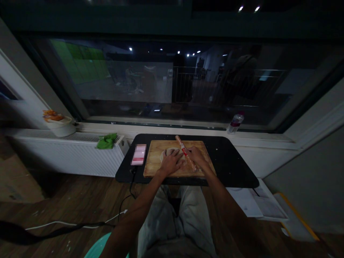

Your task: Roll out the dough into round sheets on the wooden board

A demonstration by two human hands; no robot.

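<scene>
A wooden board (pixel 156 161) lies on a small black table (pixel 231 165). On the board sits a flat round of dough (pixel 168 153). My left hand (pixel 172 162) rests flat on the dough with its fingers spread. My right hand (pixel 196 156) is closed on a wooden rolling pin with a red label (pixel 184 150), which lies slanted across the dough's right side.
A pink and white pack (pixel 138 154) lies on the table left of the board. A water bottle (pixel 235 123) stands on the window sill. A white bowl (pixel 61 125) and a green cloth (pixel 106 141) sit on the radiator. Cables (pixel 80 225) run over the floor.
</scene>
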